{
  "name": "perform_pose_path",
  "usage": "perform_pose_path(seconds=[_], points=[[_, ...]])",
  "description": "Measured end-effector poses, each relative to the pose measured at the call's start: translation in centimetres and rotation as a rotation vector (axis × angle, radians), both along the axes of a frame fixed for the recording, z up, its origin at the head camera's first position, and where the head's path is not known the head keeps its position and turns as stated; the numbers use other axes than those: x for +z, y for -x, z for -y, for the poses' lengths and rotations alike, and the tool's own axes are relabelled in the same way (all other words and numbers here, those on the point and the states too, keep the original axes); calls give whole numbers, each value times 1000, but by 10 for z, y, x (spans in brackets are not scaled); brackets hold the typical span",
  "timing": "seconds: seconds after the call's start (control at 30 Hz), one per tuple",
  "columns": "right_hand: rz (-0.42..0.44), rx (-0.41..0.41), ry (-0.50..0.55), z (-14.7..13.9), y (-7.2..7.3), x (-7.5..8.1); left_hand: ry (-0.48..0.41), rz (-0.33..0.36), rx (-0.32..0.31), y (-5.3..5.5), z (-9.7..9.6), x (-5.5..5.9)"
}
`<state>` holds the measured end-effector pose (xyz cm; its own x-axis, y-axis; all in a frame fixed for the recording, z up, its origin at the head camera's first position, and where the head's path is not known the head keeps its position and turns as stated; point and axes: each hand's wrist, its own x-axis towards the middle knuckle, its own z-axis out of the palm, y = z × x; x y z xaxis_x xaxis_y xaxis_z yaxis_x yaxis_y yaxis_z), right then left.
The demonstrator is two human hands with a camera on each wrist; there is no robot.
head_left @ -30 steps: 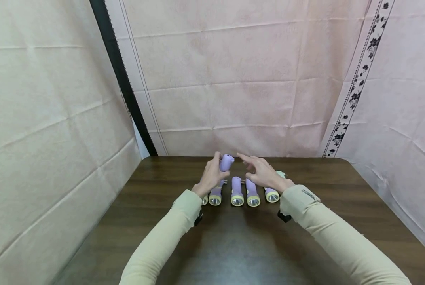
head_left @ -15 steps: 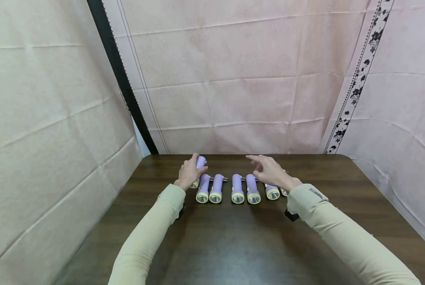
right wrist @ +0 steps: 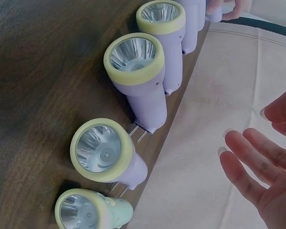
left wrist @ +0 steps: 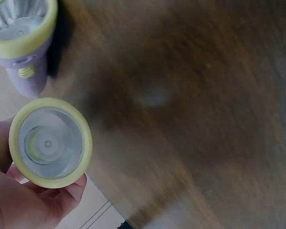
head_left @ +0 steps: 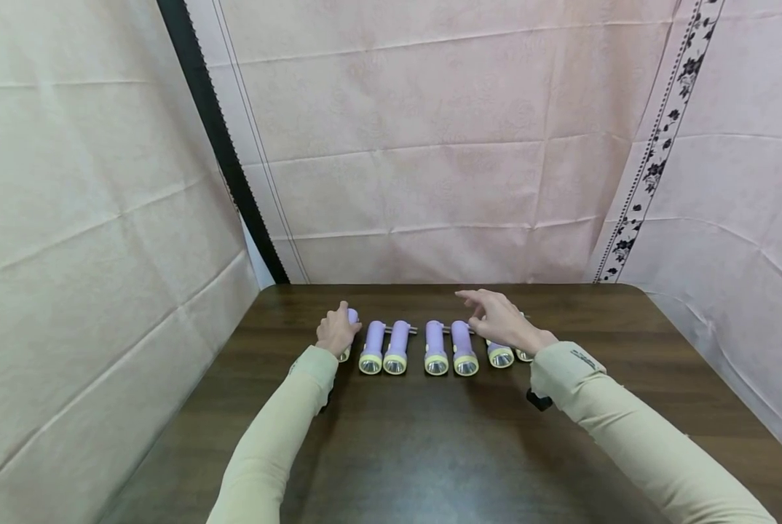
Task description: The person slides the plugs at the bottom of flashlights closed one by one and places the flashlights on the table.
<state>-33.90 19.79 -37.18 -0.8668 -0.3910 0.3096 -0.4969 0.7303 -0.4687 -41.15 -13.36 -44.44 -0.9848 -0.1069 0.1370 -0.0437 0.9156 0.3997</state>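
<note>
At the left end of a row of flashlights, my left hand [head_left: 336,333] grips a purple flashlight [left wrist: 50,183] with a yellow rim, its lens facing the left wrist camera. Fingers wrap its body, which they partly hide. Beside it lie two purple flashlights, the nearer one [head_left: 372,346] and its neighbour [head_left: 397,346]. A middle pair follows, one flashlight [head_left: 435,346] left of another [head_left: 463,346]. My right hand [head_left: 499,320] hovers above the right part of the row, fingers apart and holding nothing. Below it are another purple flashlight [right wrist: 138,169] and a mint-green flashlight [right wrist: 121,212].
Metal prongs [right wrist: 142,135] stick out sideways near the tails of some flashlights. The brown wooden table [head_left: 430,451] reaches back to a pale cloth backdrop [head_left: 417,182], with more cloth [head_left: 103,255] at the left side.
My left hand has carried its flashlight leftward from above the row and lowered it to the row's left end. The right hand has drifted slightly to the right, still holding nothing.
</note>
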Motion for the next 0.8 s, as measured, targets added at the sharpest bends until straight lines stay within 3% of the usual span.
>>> perform_pose_path(seconds=[0.5, 0.63, 0.7, 0.8], points=[[18, -3, -20, -1, -1, -1, 28, 57, 55, 4, 0, -15], [22, 7, -15, -2, -2, 0, 48, 64, 64, 2, -1, -12], [23, 8, -11, -3, -2, 0, 79, 30, 60, 0, -5, -8], [23, 2, -3, -5, -3, 1, 143, -80, 12, -3, -17, 0]])
